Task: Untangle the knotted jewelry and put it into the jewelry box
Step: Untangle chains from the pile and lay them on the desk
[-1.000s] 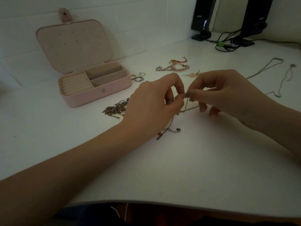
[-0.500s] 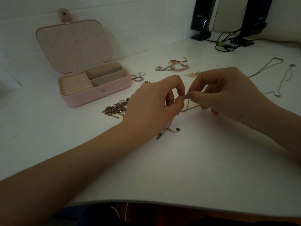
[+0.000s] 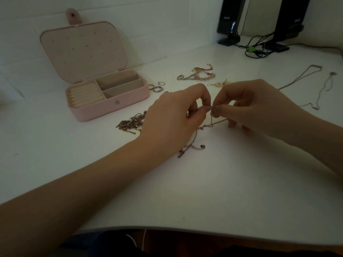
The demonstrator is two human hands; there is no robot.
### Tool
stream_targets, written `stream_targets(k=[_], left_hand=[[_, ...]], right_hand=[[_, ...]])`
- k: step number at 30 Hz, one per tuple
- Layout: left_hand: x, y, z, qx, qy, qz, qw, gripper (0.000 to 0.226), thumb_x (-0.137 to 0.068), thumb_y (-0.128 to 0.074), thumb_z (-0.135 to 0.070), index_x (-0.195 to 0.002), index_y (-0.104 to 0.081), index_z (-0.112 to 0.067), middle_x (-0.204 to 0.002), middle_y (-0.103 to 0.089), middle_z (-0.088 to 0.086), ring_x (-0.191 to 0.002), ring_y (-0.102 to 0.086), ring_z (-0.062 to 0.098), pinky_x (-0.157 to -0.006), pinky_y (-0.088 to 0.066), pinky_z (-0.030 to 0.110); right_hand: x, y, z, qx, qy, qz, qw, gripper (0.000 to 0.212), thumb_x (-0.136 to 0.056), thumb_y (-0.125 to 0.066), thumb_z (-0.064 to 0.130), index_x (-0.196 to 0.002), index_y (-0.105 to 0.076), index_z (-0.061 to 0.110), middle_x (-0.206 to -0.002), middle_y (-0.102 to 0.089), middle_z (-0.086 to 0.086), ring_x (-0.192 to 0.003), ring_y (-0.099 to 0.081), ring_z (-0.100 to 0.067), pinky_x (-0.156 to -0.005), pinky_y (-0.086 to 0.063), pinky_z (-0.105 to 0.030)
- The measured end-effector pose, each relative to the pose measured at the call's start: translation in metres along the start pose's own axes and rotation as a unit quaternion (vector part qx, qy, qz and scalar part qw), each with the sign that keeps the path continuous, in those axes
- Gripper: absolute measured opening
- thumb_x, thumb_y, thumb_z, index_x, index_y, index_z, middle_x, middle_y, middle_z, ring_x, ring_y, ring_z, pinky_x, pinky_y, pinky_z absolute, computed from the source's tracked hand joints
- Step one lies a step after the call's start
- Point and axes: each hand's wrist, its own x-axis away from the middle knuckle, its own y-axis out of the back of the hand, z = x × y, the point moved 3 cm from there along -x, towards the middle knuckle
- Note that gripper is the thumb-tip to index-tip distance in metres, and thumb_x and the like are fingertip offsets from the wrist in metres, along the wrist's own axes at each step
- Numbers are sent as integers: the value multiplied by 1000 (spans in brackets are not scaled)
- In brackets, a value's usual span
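My left hand (image 3: 172, 115) and my right hand (image 3: 254, 106) meet fingertip to fingertip over the middle of the white table, each pinching the same thin knotted chain (image 3: 213, 125). The chain hangs down from the pinch, runs across the table under my left hand and ends in a clasp with a small charm (image 3: 193, 148). The pink jewelry box (image 3: 109, 106) stands open at the back left, its lid upright against the wall and its compartments bare.
A tangled brown chain pile (image 3: 130, 123) lies left of my left hand. Silver rings (image 3: 156, 87), a pink bead bracelet (image 3: 196, 76), a gold earring (image 3: 220, 83) and two thin necklaces (image 3: 304, 76) lie behind. Black speakers (image 3: 230, 21) and cables (image 3: 258, 50) occupy the far right corner.
Both hands stay pinched on the chain; my right hand has lifted slightly and its fingers have curled in closer to my left fingertips.
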Motion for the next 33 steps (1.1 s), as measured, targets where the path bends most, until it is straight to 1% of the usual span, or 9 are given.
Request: stream_targets(k=[3, 9, 14, 17, 22, 24, 28, 31, 33], left_hand=[[-1, 0, 0, -5, -5, -1, 1000, 2, -90, -60, -21, -89, -62, -20, -56, -46, -11, -52, -42, 5, -54, -41, 30], [-1, 2, 0, -9, -12, -7, 1000, 4, -90, -57, -19, -90, -61, -19, -56, -46, -10, -52, -43, 5, -53, -39, 28], [-1, 1, 0, -7, -9, -6, 1000, 2, -90, -59, -20, -90, -61, -20, -55, -46, -10, -51, -43, 6, -53, -40, 29], [-1, 1, 0, -7, -5, -4, 1000, 1, -91, -60, -21, -90, -61, -20, -55, -46, -10, -51, -42, 6, -53, -41, 31], [-1, 1, 0, -11, -1, 3, 1000, 1, -91, -60, -22, -90, -61, -22, -55, -47, -11, -51, -43, 7, -53, -44, 33], [0, 1, -1, -12, -1, 4, 1000, 1, -91, -61, -23, -91, -61, -23, -55, -47, -11, -51, -44, 7, -53, -44, 33], [1, 0, -3, -12, 5, 17, 1000, 2, -90, -61, -23, -89, -60, -24, -57, -50, -12, -53, -46, 5, -55, -42, 28], [1, -2, -3, -16, 20, 19, 999, 4, -88, -63, -24, -86, -60, -26, -56, -50, -13, -52, -47, 5, -56, -40, 25], [0, -2, -1, 6, 46, 22, 999, 7, -88, -64, -23, -83, -60, -26, -54, -51, -15, -50, -49, 4, -56, -35, 18]], right_hand=[[0, 0, 1, -8, -9, 9, 1000, 7, -84, -66, 25, -78, -70, 26, -73, -69, 15, -55, -63, -7, -53, -52, -34], [2, 0, 2, -49, -30, 22, 998, 10, -80, -69, 31, -83, -73, 23, -60, -64, 17, -50, -57, -1, -55, -48, -31], [0, 0, 1, -62, -32, 18, 997, 5, -80, -70, 28, -78, -74, 24, -68, -67, 12, -56, -60, -7, -55, -48, -35], [0, 0, 1, -55, -22, 13, 998, 7, -81, -68, 26, -75, -73, 26, -72, -69, 11, -56, -61, -5, -55, -46, -30], [1, 1, 2, -35, 1, 11, 999, 7, -81, -68, 23, -76, -72, 25, -63, -67, 15, -51, -58, 0, -47, -43, -12], [1, 1, 3, -27, 16, 6, 1000, 7, -81, -68, 22, -76, -72, 25, -61, -66, 17, -48, -57, 0, -45, -40, -8], [2, 3, 3, 7, 30, -10, 999, 8, -83, -68, 15, -76, -70, 19, -51, -60, 22, -38, -50, 2, -42, -37, -7], [5, 3, 6, 58, 72, -44, 995, 9, -78, -65, 19, -74, -68, 26, -66, -64, 22, -49, -58, -7, -46, -43, -11], [6, 3, 8, 104, 102, -66, 987, 7, -75, -60, 25, -73, -66, 28, -70, -65, 18, -57, -59, -11, -54, -47, -17]])
